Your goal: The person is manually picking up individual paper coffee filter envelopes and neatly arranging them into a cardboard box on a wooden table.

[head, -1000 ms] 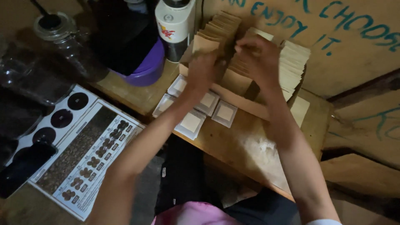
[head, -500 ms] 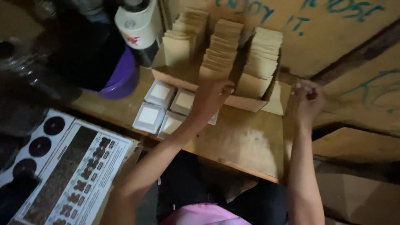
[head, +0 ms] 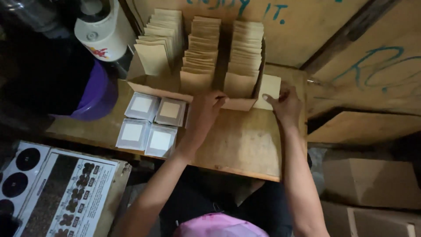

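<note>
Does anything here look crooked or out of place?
One thing: a single tan packet lies outside the cardboard box, at its right end under the right hand, while the rest stand filed in three rows. Nothing looks spilled or damaged.

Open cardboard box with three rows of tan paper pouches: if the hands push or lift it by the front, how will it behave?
The open cardboard box probably slides easily on the wooden shelf. Its low front wall, where the left hand rests, looks thin and may flex. The upright tan paper pouches stand loose, so tilting could fan or spill them.
</note>
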